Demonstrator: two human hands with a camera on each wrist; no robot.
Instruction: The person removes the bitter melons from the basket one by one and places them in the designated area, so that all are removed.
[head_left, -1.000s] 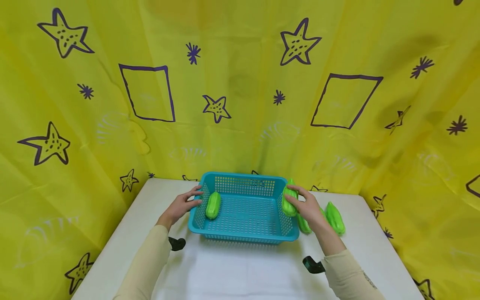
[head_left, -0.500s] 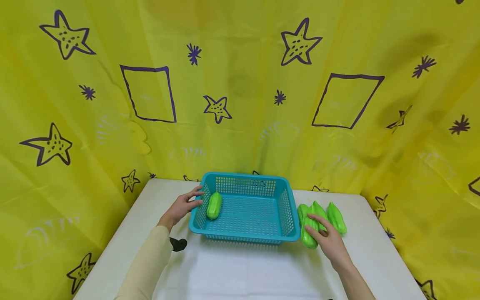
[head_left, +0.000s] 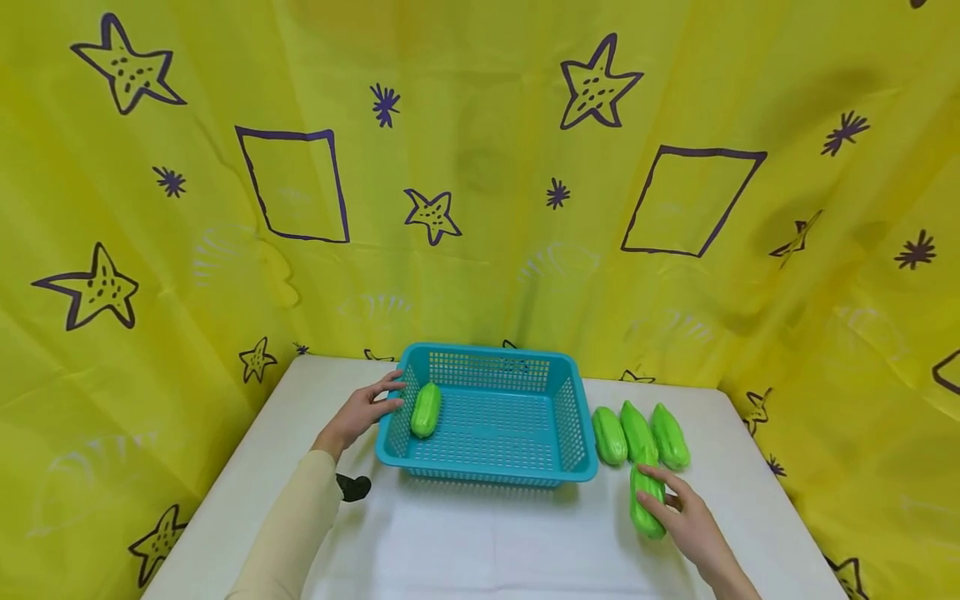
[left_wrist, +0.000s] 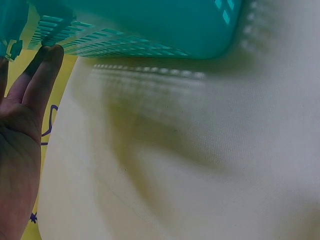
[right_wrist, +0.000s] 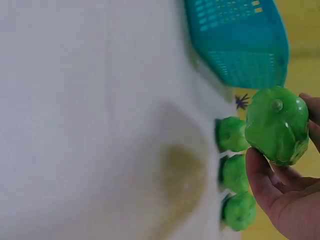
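Note:
A turquoise plastic basket (head_left: 487,475) stands on the table, with one light green ridged gourd (head_left: 426,410) lying at its left end. My left hand (head_left: 363,414) touches the basket's left side with fairly straight fingers; the left wrist view shows the fingertips (left_wrist: 52,52) against its perforated wall. To the right of the basket, my right hand (head_left: 686,521) grips another green gourd (head_left: 647,504) between thumb and fingers. In the right wrist view, this held gourd (right_wrist: 277,125) is seen end-on, raised above the table.
Three more green gourds lie side by side right of the basket: a left one (head_left: 611,436), a middle one (head_left: 637,429) and a right one (head_left: 670,436). The white table (head_left: 487,542) is backed by a yellow patterned curtain (head_left: 480,167).
My right hand has carried its gourd from over the basket's right rim out to the right and toward me, past the row of gourds. My left hand stays at the basket.

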